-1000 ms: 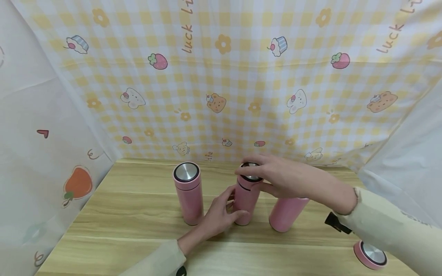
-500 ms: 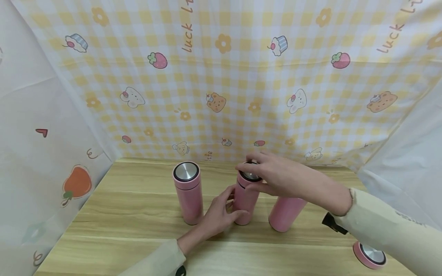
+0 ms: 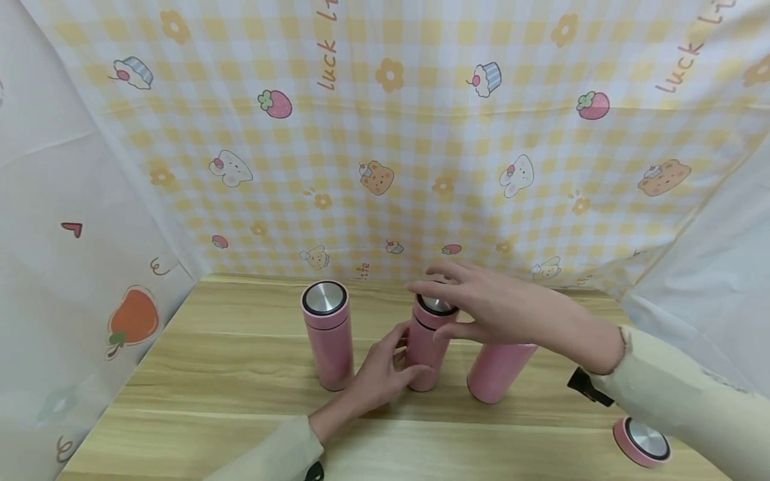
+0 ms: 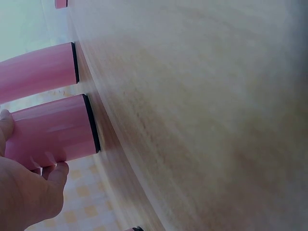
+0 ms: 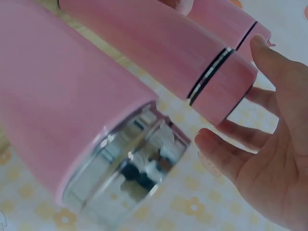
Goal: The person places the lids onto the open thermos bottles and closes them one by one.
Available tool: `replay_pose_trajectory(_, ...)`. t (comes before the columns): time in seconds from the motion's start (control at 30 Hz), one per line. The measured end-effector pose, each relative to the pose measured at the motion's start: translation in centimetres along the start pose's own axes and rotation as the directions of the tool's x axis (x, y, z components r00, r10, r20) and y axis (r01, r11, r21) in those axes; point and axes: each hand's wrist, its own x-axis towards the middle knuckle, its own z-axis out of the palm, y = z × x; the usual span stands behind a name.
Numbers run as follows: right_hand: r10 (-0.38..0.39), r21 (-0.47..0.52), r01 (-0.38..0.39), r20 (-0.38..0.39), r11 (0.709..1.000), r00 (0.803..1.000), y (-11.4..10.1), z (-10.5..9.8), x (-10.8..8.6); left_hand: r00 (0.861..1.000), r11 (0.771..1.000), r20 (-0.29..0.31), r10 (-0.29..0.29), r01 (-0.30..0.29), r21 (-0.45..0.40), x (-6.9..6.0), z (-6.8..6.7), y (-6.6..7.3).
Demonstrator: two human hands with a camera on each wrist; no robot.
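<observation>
In the head view a pink thermos (image 3: 426, 361) with a steel-topped lid (image 3: 438, 304) stands upright in the middle. My left hand (image 3: 385, 374) grips its lower body; in the left wrist view the fingers (image 4: 57, 175) curl around it. Spread loosely about the lid is my right hand (image 3: 493, 304). The right wrist view shows that hand's fingertips (image 5: 211, 139) apart from the lid, with a thin shiny line at the lid's seam. Close on the right, partly hidden by the right hand, an uncapped thermos (image 5: 130, 163) shows its bare metal neck.
Left of the left hand stands another pink thermos (image 3: 329, 341) with its lid on. A loose pink lid (image 3: 642, 442) lies on the wooden table (image 3: 240, 374) at right, near the right sleeve. A checked cloth (image 3: 385, 133) hangs behind, with white cloth at both sides.
My right hand has shifted slightly around the lid, and its fingers now spread wider from it. My left hand keeps its grip on the middle thermos. The other thermoses stay put.
</observation>
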Motion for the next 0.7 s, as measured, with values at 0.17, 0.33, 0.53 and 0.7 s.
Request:
replay_pose_trajectory(0.17,-0.023,0.045,0.020,0.054,0.999,0.998,0.0,-0.7,-0.3,1.000,1.000,-0.004,0.013,-0.013,0.002,-0.1,0.0,0.1)
replay_pose_trajectory(0.33,-0.034,0.058,0.030,0.069,0.998,0.997,-0.1,-0.7,-0.2,1.000,1.000,-0.006,0.016,-0.016,-0.009,-0.1,0.0,0.2)
replay_pose_trajectory(0.53,-0.027,0.033,0.026,0.039,0.999,0.999,0.0,-0.2,0.0,1.000,1.000,-0.005,0.004,-0.004,-0.007,-0.1,0.1,0.2)
replay_pose_trajectory(0.7,-0.046,0.022,0.046,-0.009,0.999,0.999,0.1,0.3,0.2,1.000,1.000,-0.007,0.008,-0.008,-0.008,-0.1,0.1,0.1)
